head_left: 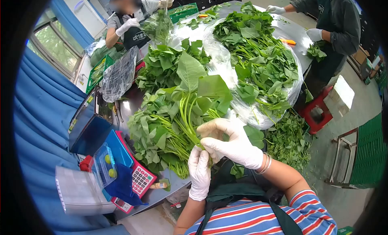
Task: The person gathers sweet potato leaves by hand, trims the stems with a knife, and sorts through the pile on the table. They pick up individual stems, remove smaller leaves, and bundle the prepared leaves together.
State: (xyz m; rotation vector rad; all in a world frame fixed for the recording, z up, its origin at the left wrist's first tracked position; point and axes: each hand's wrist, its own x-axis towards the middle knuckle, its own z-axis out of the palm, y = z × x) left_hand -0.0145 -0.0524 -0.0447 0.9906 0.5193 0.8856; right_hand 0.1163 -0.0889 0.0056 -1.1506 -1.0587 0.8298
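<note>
Both my hands wear white gloves and meet at a small bunch of leafy green stems [188,109], held upright over the table. My left hand [199,170] is closed around the lower stem ends. Just above and to the right, my right hand [232,142] pinches the same stems between thumb and fingers. Behind and to the left of the bunch lies a large heap of leafy greens [151,128]. Another long pile of greens [262,57] rests on clear plastic sheeting [220,53] farther right.
A pink scale [141,180] with a blue tray stands at left. One co-worker [133,24] across the table holds a bag of greens [159,26]; another [335,28] at right holds leaves. A red stool [319,109] and green crate [365,150] are at right.
</note>
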